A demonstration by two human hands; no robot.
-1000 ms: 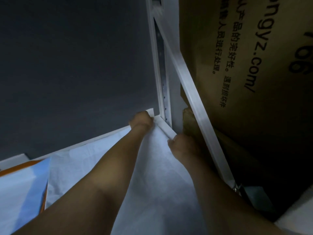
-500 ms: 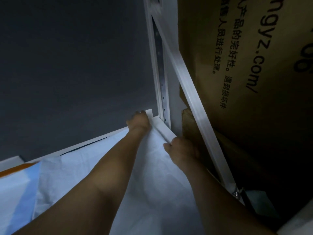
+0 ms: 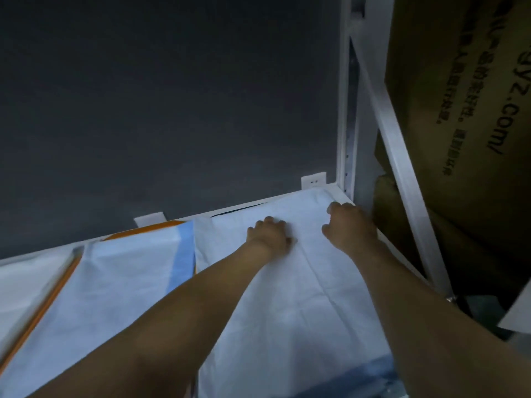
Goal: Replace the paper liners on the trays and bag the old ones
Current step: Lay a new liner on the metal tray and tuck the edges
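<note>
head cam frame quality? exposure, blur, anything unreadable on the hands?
Head view: dim and underexposed, dark grey wall nearly featureless; white paper liner is the brightest area, no glare. Head view: blur softens the print on the brown cardboard box and the orange-edged tray at lower left. Head view: left hand and right hand outlines clear, fingers too murky to read grip.

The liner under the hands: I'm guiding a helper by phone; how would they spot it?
Find the white rack upright against the dark wall, beside the cardboard box. The liner lies in the shelf corner at its foot. Unlike the sheet to its left, it is plain white, no blue strip or orange edge.
</note>
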